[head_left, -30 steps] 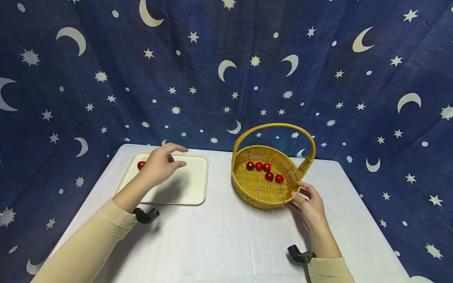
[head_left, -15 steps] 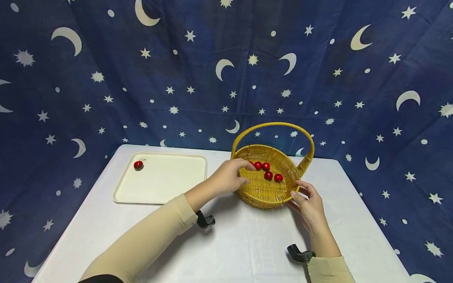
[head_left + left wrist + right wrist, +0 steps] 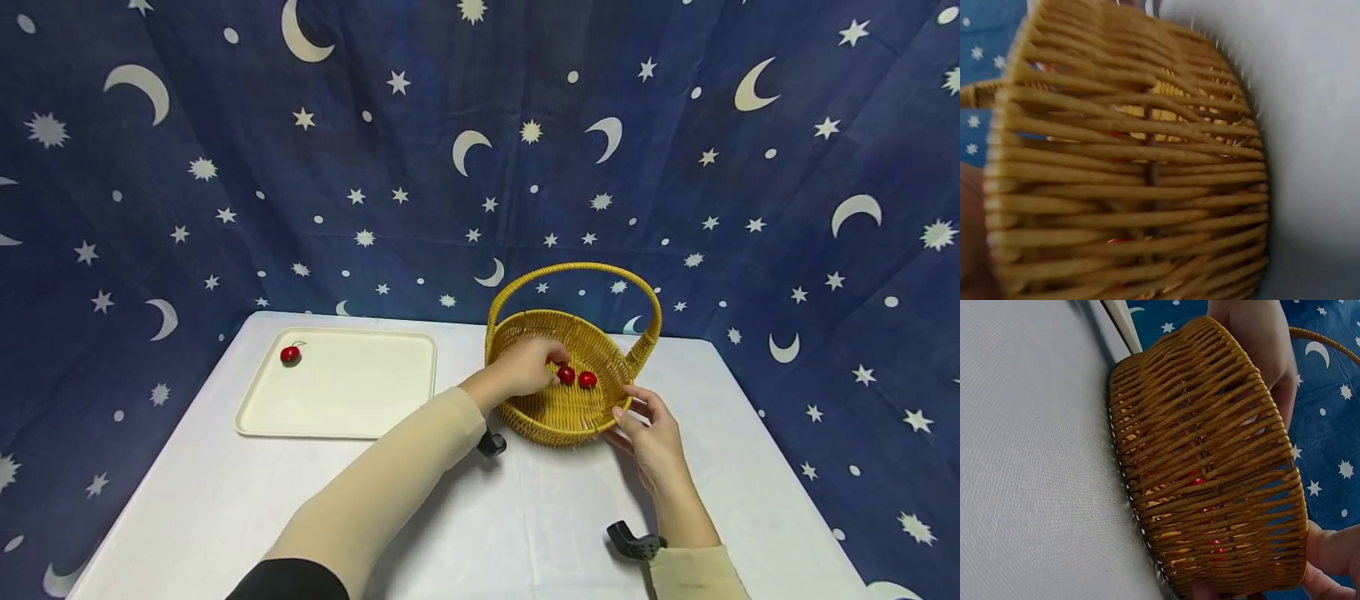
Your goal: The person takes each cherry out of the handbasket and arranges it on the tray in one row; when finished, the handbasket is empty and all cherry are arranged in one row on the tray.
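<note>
A yellow-brown wicker basket (image 3: 558, 412) with an arched handle stands on the table. My left hand (image 3: 525, 367) reaches over its left rim, fingers bent down among red cherries (image 3: 587, 380); whether one is pinched is hidden by the hand. Part of a cherry shows beside the fingertips, and another (image 3: 566, 375) lies just to the right. My right hand (image 3: 654, 437) holds the basket's right front rim, thumb on the rim and fingers against the outside. In the right wrist view, its thumb and fingers (image 3: 1335, 550) meet the woven rim. The left wrist view shows mostly the basket wall (image 3: 1129, 169).
A cream rectangular tray (image 3: 360, 383) lies to the left with one stemmed cherry (image 3: 290, 356) in its far left corner. A white cloth (image 3: 555, 508) covers the table. Behind hangs a dark blue curtain (image 3: 420, 150) with moons and stars.
My left hand has moved right from above the tray into the basket, down to the cherries. The right hand keeps its hold on the rim. The view has shifted slightly.
</note>
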`<state>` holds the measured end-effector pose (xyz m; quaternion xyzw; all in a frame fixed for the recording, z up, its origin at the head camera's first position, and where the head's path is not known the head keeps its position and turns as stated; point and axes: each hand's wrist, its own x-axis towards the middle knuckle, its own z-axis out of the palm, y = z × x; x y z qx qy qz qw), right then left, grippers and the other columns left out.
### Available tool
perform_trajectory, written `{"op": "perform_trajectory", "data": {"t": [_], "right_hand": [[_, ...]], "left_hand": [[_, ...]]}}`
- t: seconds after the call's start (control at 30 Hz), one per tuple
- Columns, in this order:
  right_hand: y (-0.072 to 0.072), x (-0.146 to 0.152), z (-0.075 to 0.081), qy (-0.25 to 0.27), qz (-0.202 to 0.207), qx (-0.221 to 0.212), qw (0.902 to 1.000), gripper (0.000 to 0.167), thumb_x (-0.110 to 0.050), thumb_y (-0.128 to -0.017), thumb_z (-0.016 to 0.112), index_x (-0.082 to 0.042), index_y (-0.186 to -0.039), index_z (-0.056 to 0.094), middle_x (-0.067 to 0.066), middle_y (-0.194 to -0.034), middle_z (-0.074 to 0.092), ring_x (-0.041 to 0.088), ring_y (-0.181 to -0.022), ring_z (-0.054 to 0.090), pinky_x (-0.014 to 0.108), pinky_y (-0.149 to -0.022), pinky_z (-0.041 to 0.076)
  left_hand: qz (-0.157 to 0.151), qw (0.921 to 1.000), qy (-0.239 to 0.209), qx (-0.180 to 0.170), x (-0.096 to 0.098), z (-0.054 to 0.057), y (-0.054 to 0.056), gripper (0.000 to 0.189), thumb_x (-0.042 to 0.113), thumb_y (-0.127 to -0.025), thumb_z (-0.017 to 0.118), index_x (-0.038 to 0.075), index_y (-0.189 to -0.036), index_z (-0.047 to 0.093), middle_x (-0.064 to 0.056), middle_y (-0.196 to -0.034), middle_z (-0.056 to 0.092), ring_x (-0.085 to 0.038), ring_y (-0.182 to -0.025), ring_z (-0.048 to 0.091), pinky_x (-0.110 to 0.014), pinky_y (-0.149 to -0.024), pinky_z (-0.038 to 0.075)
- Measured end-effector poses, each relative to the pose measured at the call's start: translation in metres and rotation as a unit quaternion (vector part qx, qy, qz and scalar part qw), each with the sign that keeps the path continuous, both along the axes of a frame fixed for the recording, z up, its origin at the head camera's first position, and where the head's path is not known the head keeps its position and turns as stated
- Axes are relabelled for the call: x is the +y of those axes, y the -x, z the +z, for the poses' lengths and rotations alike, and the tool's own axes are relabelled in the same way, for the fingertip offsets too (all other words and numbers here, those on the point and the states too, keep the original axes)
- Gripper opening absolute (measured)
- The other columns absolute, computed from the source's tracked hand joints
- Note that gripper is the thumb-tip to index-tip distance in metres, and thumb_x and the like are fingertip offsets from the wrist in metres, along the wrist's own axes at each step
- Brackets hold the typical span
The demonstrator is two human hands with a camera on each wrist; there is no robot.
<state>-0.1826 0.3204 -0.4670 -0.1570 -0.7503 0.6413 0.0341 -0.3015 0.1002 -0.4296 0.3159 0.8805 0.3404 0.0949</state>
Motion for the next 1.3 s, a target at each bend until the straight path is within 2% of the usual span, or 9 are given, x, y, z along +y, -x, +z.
{"op": "perform_trajectory", "data": {"t": [0.13, 0.27, 0.43, 0.53, 0.7, 0.87, 1.0, 1.17, 1.3], "right_hand": [[-0.001, -0.001, -0.002, 0.004, -0.002, -0.009, 0.9999, 0.053, -0.006, -0.108, 0.059, -0.009, -0.159, 0.043, 0.014, -0.148, 0.042, 0.023, -0.118, 0.064, 0.04, -0.099, 0.062], [-0.002, -0.002, -0.001, 0.002, -0.001, -0.005, 1.0, 0.053, -0.006, -0.108, 0.06, -0.009, -0.159, 0.043, 0.017, -0.151, 0.041, 0.026, -0.121, 0.063, 0.041, -0.1, 0.062], [-0.003, -0.002, -0.001, -0.008, 0.002, -0.004, 1.0, 0.053, -0.005, -0.109, 0.058, -0.007, -0.159, 0.042, 0.021, -0.155, 0.039, 0.023, -0.119, 0.061, 0.04, -0.1, 0.062], [-0.003, -0.001, -0.001, -0.012, 0.002, -0.004, 0.9999, 0.052, -0.006, -0.109, 0.058, -0.008, -0.159, 0.043, 0.022, -0.155, 0.039, 0.023, -0.118, 0.063, 0.039, -0.1, 0.062], [-0.001, -0.001, -0.001, -0.014, 0.003, -0.003, 0.9999, 0.053, -0.007, -0.109, 0.059, -0.008, -0.159, 0.043, 0.021, -0.155, 0.038, 0.025, -0.121, 0.061, 0.04, -0.101, 0.061], [-0.001, -0.003, -0.001, -0.02, 0.001, -0.007, 0.9998, 0.054, -0.007, -0.109, 0.059, -0.008, -0.16, 0.043, 0.022, -0.156, 0.038, 0.026, -0.12, 0.06, 0.039, -0.1, 0.062], [-0.001, -0.003, -0.001, -0.016, -0.001, -0.002, 0.9999, 0.054, -0.005, -0.108, 0.06, -0.007, -0.159, 0.042, 0.023, -0.157, 0.038, 0.023, -0.116, 0.063, 0.037, -0.097, 0.063], [-0.001, -0.002, -0.002, -0.019, 0.0, -0.004, 0.9998, 0.054, -0.007, -0.108, 0.06, -0.008, -0.16, 0.042, 0.021, -0.157, 0.038, 0.021, -0.117, 0.062, 0.037, -0.098, 0.062], [0.0, -0.002, -0.002, -0.022, 0.005, -0.005, 0.9997, 0.054, -0.008, -0.109, 0.06, -0.008, -0.16, 0.042, 0.021, -0.157, 0.038, 0.019, -0.119, 0.061, 0.036, -0.1, 0.062]], "left_hand": [[-0.001, 0.9992, 0.022, -0.032, 0.007, -0.011, 0.007, 0.04, 0.003, -0.1, 0.07, 0.013, -0.139, 0.072, -0.006, -0.139, 0.072, -0.022, -0.13, 0.063, -0.033, -0.114, 0.049], [0.0, 0.9977, 0.019, -0.065, 0.012, -0.019, 0.012, 0.048, -0.004, -0.099, 0.059, 0.016, -0.141, 0.072, -0.005, -0.141, 0.071, -0.017, -0.117, 0.058, -0.025, -0.098, 0.046], [-0.018, 0.9941, 0.034, -0.102, 0.018, -0.025, 0.013, 0.056, -0.009, -0.094, 0.06, 0.018, -0.14, 0.073, -0.003, -0.141, 0.072, -0.015, -0.107, 0.056, -0.022, -0.083, 0.042], [-0.022, 0.9941, 0.052, -0.093, 0.02, -0.028, 0.014, 0.047, -0.008, -0.094, 0.066, 0.017, -0.131, 0.078, -0.002, -0.133, 0.075, -0.013, -0.103, 0.059, -0.021, -0.079, 0.046], [-0.016, 0.9954, 0.066, -0.067, 0.02, -0.027, 0.015, 0.022, 0.002, -0.095, 0.078, 0.016, -0.112, 0.081, 0.0, -0.11, 0.077, -0.011, -0.093, 0.062, -0.024, -0.08, 0.05], [-0.023, 0.9973, 0.033, -0.062, 0.016, -0.014, 0.011, 0.015, 0.01, -0.097, 0.079, 0.013, -0.112, 0.077, -0.002, -0.105, 0.072, -0.012, -0.089, 0.058, -0.024, -0.08, 0.047], [-0.049, 0.9969, -0.005, -0.061, 0.008, 0.003, 0.003, 0.022, 0.009, -0.1, 0.076, 0.01, -0.121, 0.076, -0.004, -0.115, 0.075, -0.015, -0.096, 0.064, -0.023, -0.084, 0.051], [-0.09, 0.9954, -0.023, -0.024, -0.013, 0.025, -0.013, 0.029, 0.012, -0.103, 0.071, 0.016, -0.131, 0.076, -0.001, -0.131, 0.073, -0.016, -0.117, 0.064, -0.028, -0.102, 0.052], [-0.108, 0.9925, -0.056, -0.011, -0.038, 0.036, -0.032, 0.027, 0.013, -0.104, 0.071, 0.019, -0.129, 0.076, -0.001, -0.133, 0.071, -0.018, -0.121, 0.062, -0.03, -0.103, 0.051]]}}
